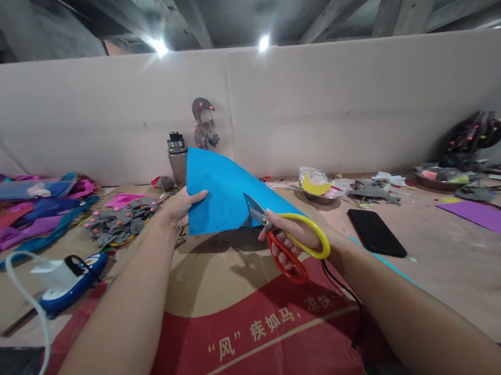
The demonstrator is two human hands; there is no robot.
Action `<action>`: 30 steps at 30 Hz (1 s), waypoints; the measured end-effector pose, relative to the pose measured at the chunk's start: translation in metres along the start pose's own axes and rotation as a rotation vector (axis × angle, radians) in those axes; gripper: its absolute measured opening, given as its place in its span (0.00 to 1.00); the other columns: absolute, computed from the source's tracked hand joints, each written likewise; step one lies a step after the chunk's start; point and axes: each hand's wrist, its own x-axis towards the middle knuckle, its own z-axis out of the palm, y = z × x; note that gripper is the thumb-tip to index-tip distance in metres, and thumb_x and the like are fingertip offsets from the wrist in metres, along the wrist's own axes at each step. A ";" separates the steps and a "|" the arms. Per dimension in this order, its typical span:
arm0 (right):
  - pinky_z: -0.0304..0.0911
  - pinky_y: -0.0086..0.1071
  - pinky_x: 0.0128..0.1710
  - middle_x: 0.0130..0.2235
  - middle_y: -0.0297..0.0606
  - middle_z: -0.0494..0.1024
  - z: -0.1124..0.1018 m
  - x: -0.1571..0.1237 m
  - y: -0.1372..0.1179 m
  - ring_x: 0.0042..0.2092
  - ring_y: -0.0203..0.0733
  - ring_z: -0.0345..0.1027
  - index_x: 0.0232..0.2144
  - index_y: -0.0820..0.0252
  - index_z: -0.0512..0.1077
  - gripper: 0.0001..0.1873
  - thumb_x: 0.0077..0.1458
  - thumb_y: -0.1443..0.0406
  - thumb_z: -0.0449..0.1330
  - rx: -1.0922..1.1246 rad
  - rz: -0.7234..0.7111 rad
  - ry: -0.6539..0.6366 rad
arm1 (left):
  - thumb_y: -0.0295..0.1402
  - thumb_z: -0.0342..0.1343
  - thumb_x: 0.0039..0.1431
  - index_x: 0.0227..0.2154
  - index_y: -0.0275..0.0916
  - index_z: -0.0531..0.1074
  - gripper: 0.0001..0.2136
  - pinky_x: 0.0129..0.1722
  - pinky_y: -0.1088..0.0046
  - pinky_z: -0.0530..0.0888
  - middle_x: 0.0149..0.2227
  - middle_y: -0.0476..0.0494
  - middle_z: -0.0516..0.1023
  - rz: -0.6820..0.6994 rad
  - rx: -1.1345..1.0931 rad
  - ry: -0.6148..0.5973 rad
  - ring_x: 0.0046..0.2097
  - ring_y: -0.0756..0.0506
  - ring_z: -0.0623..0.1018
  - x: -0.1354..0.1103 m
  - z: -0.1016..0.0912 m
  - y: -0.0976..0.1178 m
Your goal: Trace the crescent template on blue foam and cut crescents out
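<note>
My left hand (182, 208) grips the left edge of a bright blue sheet (221, 182), its thumb lying on the front face. Faint curved lines are drawn on the sheet, which is held up and bends away to the right. In my right hand (286, 232) is a pair of scissors (308, 235) with one yellow and one red handle. The scissor blades are parted at the sheet's lower edge, one blade showing in front of it. Under both hands lies a red and tan cardboard piece (259, 363) with printed characters.
A black phone (375, 232) lies to the right, near a purple sheet (487, 214). On the left are a blue power strip (73, 285) with a white cable and piled coloured scraps (21, 211). A bottle (178, 161) stands behind, before a white partition (314, 107).
</note>
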 end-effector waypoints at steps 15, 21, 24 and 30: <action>0.61 0.25 0.17 0.21 0.26 0.66 0.028 0.012 0.012 0.17 0.32 0.60 0.39 0.56 0.64 0.30 0.59 0.36 0.50 0.154 -0.045 0.070 | 0.30 0.70 0.47 0.61 0.37 0.67 0.36 0.52 0.43 0.77 0.58 0.26 0.75 -0.081 -0.073 0.006 0.54 0.28 0.79 0.003 -0.003 -0.008; 0.60 0.25 0.15 0.21 0.25 0.64 0.027 0.009 0.011 0.17 0.32 0.59 0.39 0.56 0.65 0.30 0.58 0.36 0.51 0.116 -0.130 0.033 | 0.29 0.71 0.46 0.62 0.39 0.67 0.37 0.54 0.45 0.75 0.57 0.28 0.77 -0.072 -0.072 -0.023 0.55 0.28 0.78 0.002 -0.004 -0.009; 0.58 0.24 0.15 0.21 0.24 0.64 0.027 0.008 0.010 0.17 0.31 0.58 0.37 0.57 0.64 0.29 0.57 0.37 0.54 0.065 -0.166 0.071 | 0.31 0.71 0.46 0.62 0.41 0.67 0.38 0.55 0.45 0.75 0.57 0.30 0.77 -0.073 -0.082 -0.023 0.56 0.28 0.77 0.001 -0.005 -0.010; 0.56 0.24 0.13 0.20 0.23 0.63 0.025 0.009 0.012 0.15 0.29 0.54 0.38 0.57 0.66 0.29 0.57 0.38 0.55 0.005 -0.191 0.098 | 0.31 0.71 0.46 0.61 0.41 0.67 0.37 0.57 0.44 0.73 0.56 0.30 0.77 -0.049 -0.063 -0.001 0.57 0.28 0.77 0.000 -0.005 -0.008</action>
